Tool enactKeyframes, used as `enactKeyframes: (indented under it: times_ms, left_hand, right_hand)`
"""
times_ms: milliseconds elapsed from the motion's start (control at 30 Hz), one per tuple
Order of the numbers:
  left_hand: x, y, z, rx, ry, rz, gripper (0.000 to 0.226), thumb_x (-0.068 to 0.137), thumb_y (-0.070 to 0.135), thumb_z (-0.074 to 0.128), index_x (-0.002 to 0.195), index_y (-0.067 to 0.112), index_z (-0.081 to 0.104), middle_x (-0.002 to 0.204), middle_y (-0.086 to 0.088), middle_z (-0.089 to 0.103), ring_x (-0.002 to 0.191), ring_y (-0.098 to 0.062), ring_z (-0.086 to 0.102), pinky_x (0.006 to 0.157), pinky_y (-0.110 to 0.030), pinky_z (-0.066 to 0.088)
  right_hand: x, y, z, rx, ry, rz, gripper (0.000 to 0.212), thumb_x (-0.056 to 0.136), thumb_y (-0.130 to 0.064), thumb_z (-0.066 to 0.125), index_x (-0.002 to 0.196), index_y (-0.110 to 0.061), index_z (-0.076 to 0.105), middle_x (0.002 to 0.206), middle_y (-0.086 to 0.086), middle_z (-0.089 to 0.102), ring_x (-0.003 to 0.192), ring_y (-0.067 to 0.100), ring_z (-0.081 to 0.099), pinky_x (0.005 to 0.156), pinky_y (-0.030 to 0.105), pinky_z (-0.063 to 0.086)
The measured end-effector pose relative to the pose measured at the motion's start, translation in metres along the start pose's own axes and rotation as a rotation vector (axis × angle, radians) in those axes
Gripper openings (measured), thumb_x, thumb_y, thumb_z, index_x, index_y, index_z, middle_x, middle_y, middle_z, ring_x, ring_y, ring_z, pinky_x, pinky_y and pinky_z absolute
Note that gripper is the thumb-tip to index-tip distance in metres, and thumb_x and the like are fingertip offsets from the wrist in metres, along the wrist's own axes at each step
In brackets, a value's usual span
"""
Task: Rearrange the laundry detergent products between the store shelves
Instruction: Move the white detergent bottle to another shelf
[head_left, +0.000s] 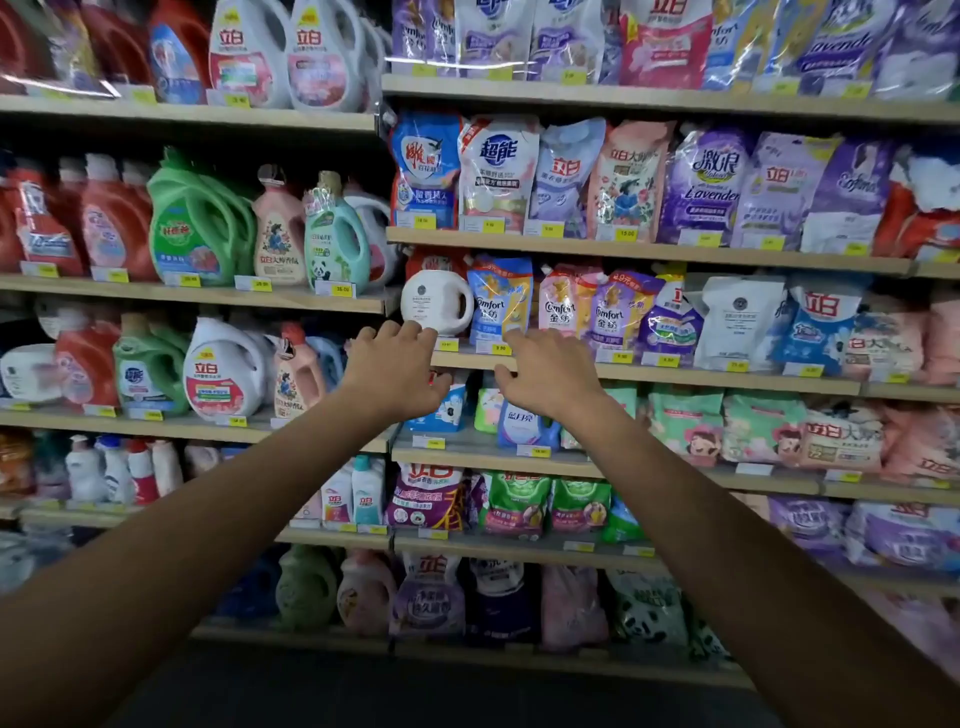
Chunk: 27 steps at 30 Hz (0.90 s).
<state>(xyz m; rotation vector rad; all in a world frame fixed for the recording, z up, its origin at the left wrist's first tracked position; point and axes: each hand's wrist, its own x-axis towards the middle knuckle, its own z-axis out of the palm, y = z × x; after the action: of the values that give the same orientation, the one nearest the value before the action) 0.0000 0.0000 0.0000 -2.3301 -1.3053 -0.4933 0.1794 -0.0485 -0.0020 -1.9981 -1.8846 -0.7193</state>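
Arms stretched out to the shelf (675, 373).
Both empty, fingers loose: left hand (397, 366), right hand (551, 375); jug (435, 304) near, 1 o'clock of left hand.

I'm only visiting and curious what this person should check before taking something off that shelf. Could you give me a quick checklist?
1. Left hand free: ok, fingers relaxed, holding nothing.
2. Right hand free: ok, also holding nothing.
3. White round bottle upright just above the left hand: ok.
4. Blue Comfort pouch standing beside that bottle: ok.
5. Grip on any product: not ok, no fingers curl round one.
6. Room on the target shelf: cannot tell, nothing shows which shelf is meant.
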Motion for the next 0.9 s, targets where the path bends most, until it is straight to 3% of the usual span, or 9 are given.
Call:
enactKeyframes:
  times_ms: [233,367,500,900]
  left_hand:
    - [0.075,0.014,0.058,0.031,-0.037,0.029,0.061,0.089,0.052,0.042,0.135,0.012,0.042,0.134,-0.010,0.050,0.124,-0.031,0.046,0.099,-0.043,0.036]
    - [0.132,0.027,0.091,0.011,-0.041,0.025,0.060,0.089,0.051,0.045,0.132,0.010,0.044,0.133,-0.011,0.052,0.122,-0.031,0.047,0.098,-0.042,0.037]
    - [0.175,0.027,0.122,-0.004,-0.046,-0.013,0.060,0.088,0.051,0.047,0.133,0.011,0.043,0.134,-0.010,0.051,0.124,-0.031,0.046,0.099,-0.043,0.036]
    - [0.257,-0.039,0.217,0.062,-0.111,-0.144,0.060,0.089,0.050,0.047,0.135,0.012,0.043,0.137,-0.010,0.049,0.126,-0.030,0.046,0.101,-0.044,0.038]
  right_hand:
    - [0.053,0.042,0.054,-0.026,-0.009,-0.025,0.047,0.090,-0.038,0.044,0.129,-0.012,0.049,0.114,0.012,0.063,0.110,0.032,0.054,0.071,0.036,0.033]
    - [0.101,0.078,0.085,-0.017,-0.038,-0.002,0.046,0.090,-0.038,0.044,0.128,-0.013,0.049,0.116,0.011,0.061,0.112,0.032,0.053,0.083,0.038,0.041]
    - [0.145,0.098,0.121,0.007,-0.027,-0.051,0.045,0.091,-0.038,0.044,0.126,-0.011,0.050,0.117,0.012,0.062,0.110,0.032,0.054,0.079,0.037,0.041]
    - [0.259,0.089,0.228,0.088,-0.074,-0.096,0.043,0.091,-0.037,0.044,0.124,-0.010,0.050,0.115,0.014,0.062,0.111,0.034,0.053,0.085,0.041,0.042]
